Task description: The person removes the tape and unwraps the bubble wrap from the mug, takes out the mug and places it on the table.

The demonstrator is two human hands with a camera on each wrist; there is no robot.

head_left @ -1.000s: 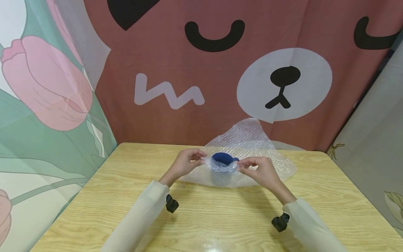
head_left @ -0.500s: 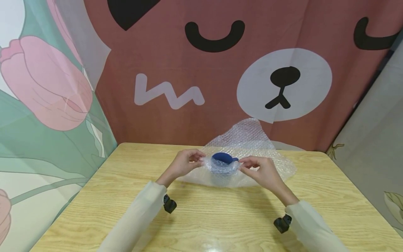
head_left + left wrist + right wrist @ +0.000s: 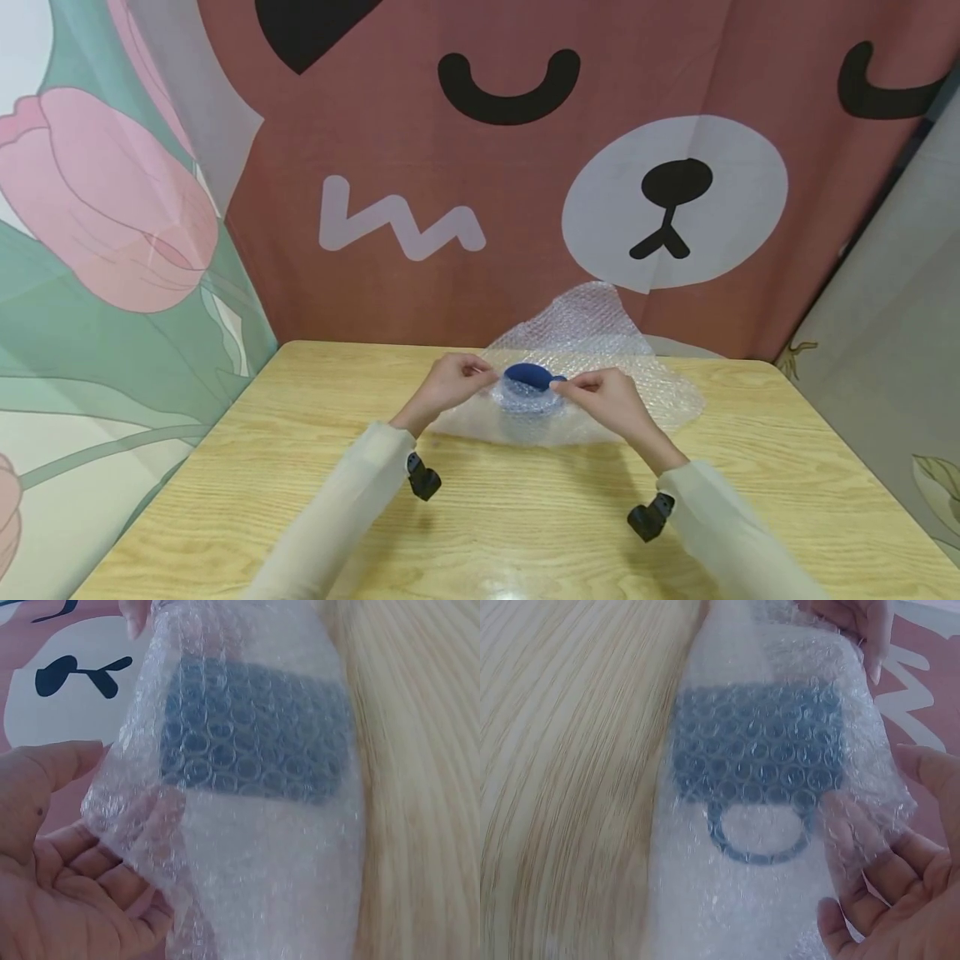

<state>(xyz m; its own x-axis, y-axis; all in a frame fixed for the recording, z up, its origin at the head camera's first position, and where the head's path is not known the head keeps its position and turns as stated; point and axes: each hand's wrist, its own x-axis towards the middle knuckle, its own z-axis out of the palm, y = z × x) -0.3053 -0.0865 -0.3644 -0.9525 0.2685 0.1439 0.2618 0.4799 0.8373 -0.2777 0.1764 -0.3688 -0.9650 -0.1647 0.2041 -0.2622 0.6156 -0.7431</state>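
Observation:
A dark blue mug (image 3: 527, 375) stands upright near the back of the table, its rim showing above a raised sheet of bubble wrap (image 3: 588, 325). The mug's front is seen only through the wrap, and its handle points right. On the left, my left hand (image 3: 448, 387) pinches the wrap's near edge between thumb and fingers. My right hand (image 3: 609, 402) pinches the same edge beside the handle. Through the bubbles in the right wrist view, the mug's handle (image 3: 759, 861) shows as a loop. The left wrist view has the mug's body (image 3: 251, 735) behind the wrap.
The wooden table (image 3: 495, 508) extends in front of the hands. Behind its back edge hangs a reddish-brown curtain (image 3: 360, 300) with a bear print, and a far corner of the wrap rises against it. Further printed curtains flank the left and right sides.
Both hands have drawn inward and closer together with the wrap's edge, the right hand shifting left towards the mug's rim. The mug stays in place.

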